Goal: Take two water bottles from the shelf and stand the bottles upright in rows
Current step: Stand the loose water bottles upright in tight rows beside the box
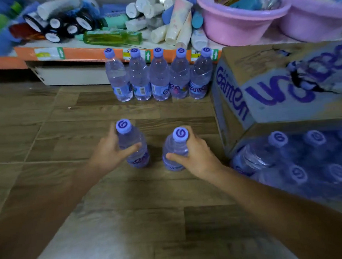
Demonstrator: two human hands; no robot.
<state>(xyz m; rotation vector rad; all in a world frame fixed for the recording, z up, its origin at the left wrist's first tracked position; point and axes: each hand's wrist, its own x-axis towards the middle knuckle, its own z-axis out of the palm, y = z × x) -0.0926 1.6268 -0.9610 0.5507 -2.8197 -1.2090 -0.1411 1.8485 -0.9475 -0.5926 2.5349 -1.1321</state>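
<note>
My left hand (109,152) grips a clear water bottle with a purple cap (136,152), held upright over the wooden floor. My right hand (196,154) grips a second bottle of the same kind (174,147), also upright, a short gap to the right of the first. Whether their bases touch the floor I cannot tell. Behind them a row of several identical bottles (159,77) stands upright on the floor, against the front of the low shelf (80,53).
An open cardboard carton (244,96) at the right holds several more capped bottles (297,161). The orange-edged shelf carries tubes, jars and a green bottle (113,37). Two pink basins (239,21) sit at its right end. Wooden floor (64,120) spreads left.
</note>
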